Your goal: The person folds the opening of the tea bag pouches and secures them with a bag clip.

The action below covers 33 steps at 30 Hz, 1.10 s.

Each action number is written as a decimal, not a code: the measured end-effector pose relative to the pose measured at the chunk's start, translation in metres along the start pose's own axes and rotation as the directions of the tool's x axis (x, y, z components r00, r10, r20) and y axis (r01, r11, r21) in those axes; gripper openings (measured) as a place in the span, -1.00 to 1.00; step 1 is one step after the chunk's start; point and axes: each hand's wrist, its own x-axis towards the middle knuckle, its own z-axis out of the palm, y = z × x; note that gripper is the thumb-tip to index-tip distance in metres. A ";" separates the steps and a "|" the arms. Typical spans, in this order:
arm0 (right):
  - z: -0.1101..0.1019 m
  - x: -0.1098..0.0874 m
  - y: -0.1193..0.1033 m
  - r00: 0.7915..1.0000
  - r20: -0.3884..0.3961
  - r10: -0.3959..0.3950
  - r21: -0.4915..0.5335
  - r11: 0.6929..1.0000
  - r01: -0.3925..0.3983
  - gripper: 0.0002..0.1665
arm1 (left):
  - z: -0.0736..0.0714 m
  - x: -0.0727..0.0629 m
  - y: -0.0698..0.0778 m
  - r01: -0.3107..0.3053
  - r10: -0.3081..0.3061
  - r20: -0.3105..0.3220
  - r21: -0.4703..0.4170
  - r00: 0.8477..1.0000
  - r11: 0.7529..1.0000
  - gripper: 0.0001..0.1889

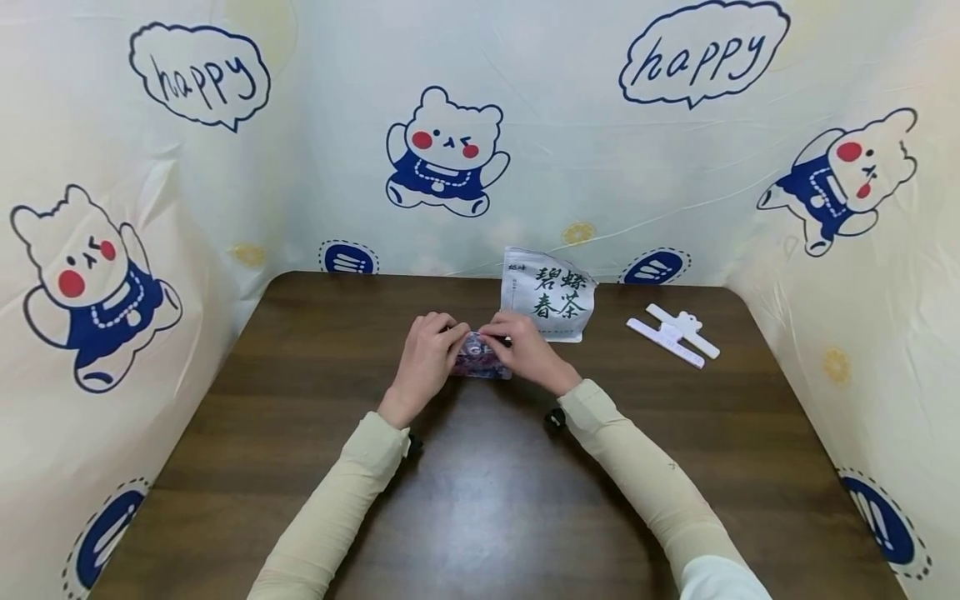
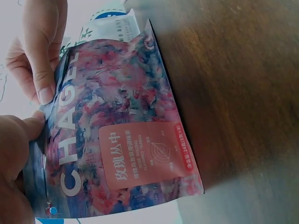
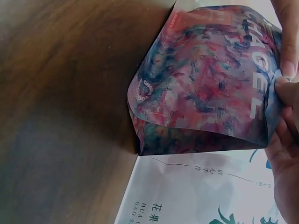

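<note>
A floral pink-and-blue tea bag pouch (image 1: 480, 365) stands on the table between both hands, its white lettering and pink label plain in the left wrist view. My left hand (image 1: 426, 357) pinches the pouch's top edge between thumb and fingers. Close beside it, my right hand (image 1: 529, 353) grips the same edge, thumb on the front face. The thumbs almost meet at the middle of the top strip, as the right wrist view shows. From that side, the gusset and bottom corner of the pouch (image 3: 205, 84) are visible. Its inside is hidden.
Behind my right hand stands a white tea bag (image 1: 551, 292) with dark green characters. Two white sealing clips (image 1: 672, 335) lie to the right on the brown wooden table (image 1: 480, 500). A printed cloth (image 1: 555, 167) hangs around the back and sides.
</note>
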 end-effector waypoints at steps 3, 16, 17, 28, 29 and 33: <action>-0.001 0.000 -0.003 1.000 0.017 0.016 -0.001 1.000 -0.016 -0.86 | 0.001 -0.001 -0.001 -0.004 0.004 -0.006 0.009 1.000 1.000 -0.88; -0.001 -0.008 -0.012 0.999 -0.002 0.054 -0.088 0.995 -0.054 -0.85 | 0.005 -0.005 0.002 -0.003 0.003 -0.004 -0.002 1.000 1.000 -0.89; -0.001 -0.007 -0.011 0.998 -0.011 0.060 -0.089 0.994 -0.061 -0.85 | 0.005 -0.005 0.001 -0.004 0.004 -0.002 -0.004 1.000 1.000 -0.89; -0.004 -0.007 -0.006 0.996 -0.012 0.094 -0.018 0.995 -0.094 -0.92 | 0.005 -0.003 0.000 -0.008 0.008 -0.006 -0.022 1.000 1.000 -0.88; -0.004 -0.007 -0.006 0.997 -0.009 0.081 -0.025 0.996 -0.081 -0.91 | 0.005 -0.003 0.000 -0.007 0.007 -0.008 -0.024 1.000 1.000 -0.88; -0.004 -0.005 -0.005 0.998 0.001 0.056 -0.049 0.997 -0.056 -0.90 | 0.006 -0.002 -0.001 -0.006 0.006 -0.019 -0.032 1.000 0.999 -0.89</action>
